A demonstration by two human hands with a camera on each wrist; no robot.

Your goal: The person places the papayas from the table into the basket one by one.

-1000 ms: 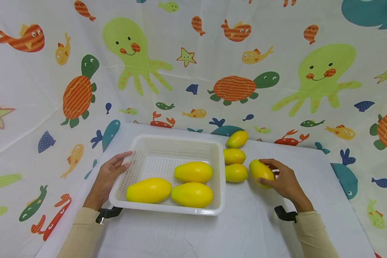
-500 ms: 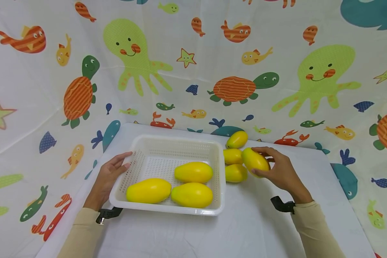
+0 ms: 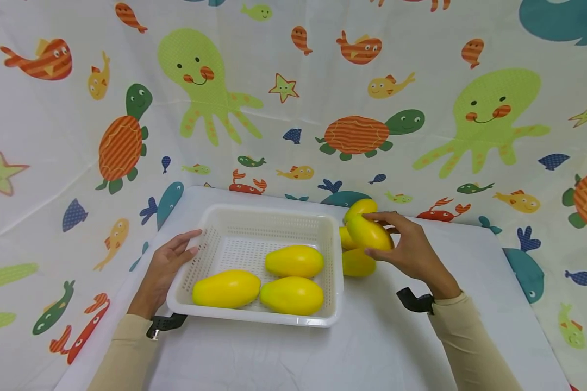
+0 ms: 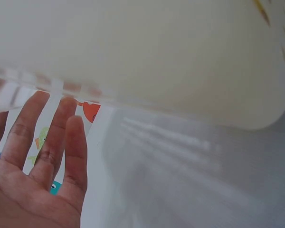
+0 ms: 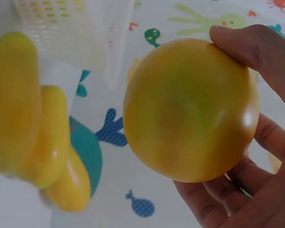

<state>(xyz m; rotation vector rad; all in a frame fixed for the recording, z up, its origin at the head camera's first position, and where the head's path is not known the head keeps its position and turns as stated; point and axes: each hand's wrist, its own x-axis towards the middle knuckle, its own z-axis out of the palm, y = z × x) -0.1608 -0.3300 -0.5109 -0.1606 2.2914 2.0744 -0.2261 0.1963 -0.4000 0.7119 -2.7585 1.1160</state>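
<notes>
My right hand [image 3: 407,247] grips a yellow papaya [image 3: 369,232] between thumb and fingers, to the right of the white basket. In the right wrist view the rounded end of the held papaya [image 5: 192,111] faces the camera. Behind and below it are three more papayas, a near one [image 3: 359,263], a middle one [image 3: 345,239] partly hidden, and a far one [image 3: 361,207]. My left hand [image 3: 164,267] touches the left rim of the white basket [image 3: 254,316], its fingers [image 4: 75,156] straight against it. Inside the basket lie three papayas, one at front left [image 3: 226,289], two at right [image 3: 293,262].
A white cloth covers the table [image 3: 372,347]. Behind it hangs a curtain [image 3: 254,60] printed with sea animals. Each wrist wears a black strap, the left strap [image 3: 166,322] close to the basket's front left corner.
My right hand has carried the papaya left and farther back, from beside the loose papayas to over them. The left hand and the basket have stayed where they were.
</notes>
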